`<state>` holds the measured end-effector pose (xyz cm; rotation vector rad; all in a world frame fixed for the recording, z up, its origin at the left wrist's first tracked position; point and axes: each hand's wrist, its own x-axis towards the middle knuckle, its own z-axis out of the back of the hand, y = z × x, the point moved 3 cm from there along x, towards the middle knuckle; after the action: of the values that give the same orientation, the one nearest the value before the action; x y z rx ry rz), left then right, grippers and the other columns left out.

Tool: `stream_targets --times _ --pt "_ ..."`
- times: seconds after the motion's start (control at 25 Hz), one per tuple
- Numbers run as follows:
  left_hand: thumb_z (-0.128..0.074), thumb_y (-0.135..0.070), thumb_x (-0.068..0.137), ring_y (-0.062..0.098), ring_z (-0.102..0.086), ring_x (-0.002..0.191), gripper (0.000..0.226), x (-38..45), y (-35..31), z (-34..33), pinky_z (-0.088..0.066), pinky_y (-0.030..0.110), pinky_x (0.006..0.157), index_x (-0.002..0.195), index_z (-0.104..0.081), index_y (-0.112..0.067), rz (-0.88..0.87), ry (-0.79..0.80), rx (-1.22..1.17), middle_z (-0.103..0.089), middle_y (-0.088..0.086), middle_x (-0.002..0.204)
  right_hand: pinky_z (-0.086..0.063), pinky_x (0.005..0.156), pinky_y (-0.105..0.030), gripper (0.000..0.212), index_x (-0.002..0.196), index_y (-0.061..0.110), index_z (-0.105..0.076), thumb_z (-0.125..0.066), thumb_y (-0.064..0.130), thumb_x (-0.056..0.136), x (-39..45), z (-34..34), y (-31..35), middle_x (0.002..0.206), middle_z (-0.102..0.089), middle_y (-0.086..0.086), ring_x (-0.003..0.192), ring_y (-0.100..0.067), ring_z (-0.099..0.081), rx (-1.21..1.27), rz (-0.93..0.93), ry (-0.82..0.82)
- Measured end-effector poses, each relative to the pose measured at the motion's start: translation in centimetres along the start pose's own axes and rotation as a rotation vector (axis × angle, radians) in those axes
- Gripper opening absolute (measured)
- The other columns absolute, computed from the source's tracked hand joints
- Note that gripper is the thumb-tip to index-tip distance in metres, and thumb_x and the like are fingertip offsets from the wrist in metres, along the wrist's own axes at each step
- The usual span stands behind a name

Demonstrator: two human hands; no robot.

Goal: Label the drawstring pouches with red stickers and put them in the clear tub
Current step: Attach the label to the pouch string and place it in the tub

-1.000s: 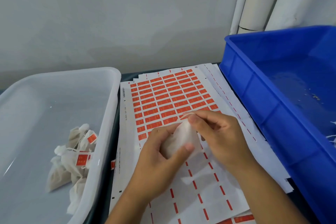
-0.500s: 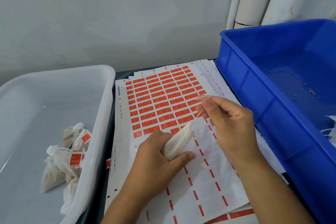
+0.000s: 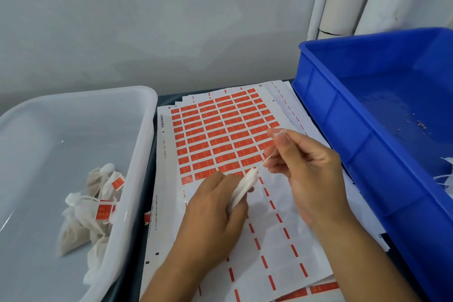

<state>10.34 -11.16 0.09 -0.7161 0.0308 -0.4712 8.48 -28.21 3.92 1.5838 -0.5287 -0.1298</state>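
The drawstring pouch [image 3: 244,189] sits in your left hand [image 3: 215,206], fingers curled round its body, long axis tilted up toward your right. Your right hand [image 3: 304,167] pinches the drawstring [image 3: 266,158], stretched taut from the pouch mouth up to your fingertips. Directly beyond both grips lies the sheet of red stickers [image 3: 220,140], the right hand nearer it. Off to your left, the clear tub [image 3: 137,154] holds labelled pouches [image 3: 98,203].

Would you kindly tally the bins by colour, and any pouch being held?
Clear tub: 1
Blue crate: 1
Pouch, gripped by left hand, its drawstring pinched by right hand: 1
Total: 3
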Motion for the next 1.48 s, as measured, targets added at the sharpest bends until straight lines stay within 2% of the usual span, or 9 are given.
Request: stream_targets --times 0.12,0.28,0.36,0.52,0.72,0.96,1.16,1.4,1.48 --pt "-0.053 -0.060 0.093 -0.005 -0.051 0.096 0.032 0.1 0.0 0.0 -0.038 0.005 0.077 0.121 -0.056 -0.045 0.033 0.035 0.071 -0.047 -0.035 0.100 -0.060 0.066 -0.022 0.027 0.101 0.024 -0.077 -0.062 0.042 0.089 0.1 0.2 -0.3 0.085 -0.078 0.004 0.080 -0.018 -0.076 -0.006 -0.030 -0.014" --pt "-0.052 -0.081 0.076 -0.007 -0.050 0.109 0.051 0.0 -1.0 1.0 -0.042 0.007 0.082 0.121 -0.037 -0.062 0.045 -0.040 -0.036 -0.044 -0.041 0.118 -0.060 0.066 -0.022 0.024 0.103 0.030 -0.077 -0.061 0.042 0.091 -0.2 -0.3 -0.2 0.091 -0.078 0.002 0.084 -0.020 -0.076 0.059 -0.054 0.055" --pt "-0.046 -0.072 0.090 -0.003 -0.057 0.099 0.020 0.0 -1.2 1.4 -0.047 0.009 0.071 0.103 -0.051 -0.058 0.086 -0.138 -0.200 -0.058 -0.032 0.103 -0.060 0.067 -0.022 0.023 0.102 0.033 -0.078 -0.059 0.042 0.092 -0.4 -0.6 0.1 0.091 -0.078 0.003 0.086 -0.020 -0.076 0.045 -0.031 0.114" --pt "-0.023 -0.069 0.090 0.006 -0.068 0.075 0.061 0.0 -1.2 0.8 -0.053 0.014 0.069 0.080 -0.075 -0.039 0.299 0.101 -0.604 -0.073 -0.009 0.077 -0.060 0.069 -0.021 0.020 0.103 0.032 -0.077 -0.058 0.035 0.097 -0.9 -1.3 0.5 0.090 -0.078 0.007 0.086 -0.017 -0.076 -0.023 0.042 0.233" --pt "-0.035 -0.057 0.104 0.019 -0.073 0.096 0.048 0.1 -0.5 0.6 -0.058 0.043 0.096 0.097 -0.076 -0.034 0.501 0.086 -0.881 -0.077 -0.003 0.097 -0.058 0.083 -0.019 0.019 0.111 0.039 -0.073 -0.063 0.032 0.097 -2.0 -2.6 0.4 0.105 -0.076 0.019 0.104 -0.008 -0.072 -0.144 0.144 0.418" --pt "-0.049 -0.029 0.104 0.022 -0.072 0.108 0.031 0.3 0.2 2.0 -0.060 0.038 0.089 0.124 -0.067 -0.016 0.583 -0.053 -1.295 -0.076 0.005 0.114 -0.049 0.086 -0.006 0.018 0.108 0.051 -0.068 -0.058 0.054 0.093 -2.5 -3.5 -0.8 0.110 -0.070 0.033 0.109 0.006 -0.065 -0.355 0.134 0.509" --pt "-0.049 -0.045 0.101 0.020 -0.073 0.106 0.037 0.6 0.5 2.5 -0.055 0.037 0.090 0.100 -0.079 -0.023 0.524 -0.022 -1.247 -0.076 0.005 0.107 -0.050 0.085 -0.008 0.017 0.104 0.049 -0.068 -0.053 0.053 0.095 -2.2 -3.4 -1.7 0.106 -0.070 0.029 0.105 0.002 -0.066 -0.438 0.109 0.554" --pt "-0.044 -0.033 0.103 0.023 -0.070 0.113 0.038 0.5 0.9 2.7 -0.051 0.041 0.097 0.102 -0.078 -0.018 0.486 0.062 -1.361 -0.074 0.008 0.117 -0.058 0.072 -0.020 0.019 0.098 0.038 -0.067 -0.051 0.046 0.101 -1.5 -2.3 -2.0 0.085 -0.070 0.016 0.087 -0.013 -0.070 -0.344 0.038 0.501" --pt "-0.038 -0.035 0.106 0.017 -0.072 0.106 0.035 0.4 1.1 2.3 -0.053 0.038 0.093 0.106 -0.067 -0.015 0.502 0.037 -1.124 -0.077 -0.005 0.104 -0.057 0.069 -0.019 0.018 0.097 0.039 -0.068 -0.051 0.046 0.101 -1.4 -2.2 -1.9 0.082 -0.070 0.014 0.085 -0.012 -0.070 -0.321 0.026 0.469"
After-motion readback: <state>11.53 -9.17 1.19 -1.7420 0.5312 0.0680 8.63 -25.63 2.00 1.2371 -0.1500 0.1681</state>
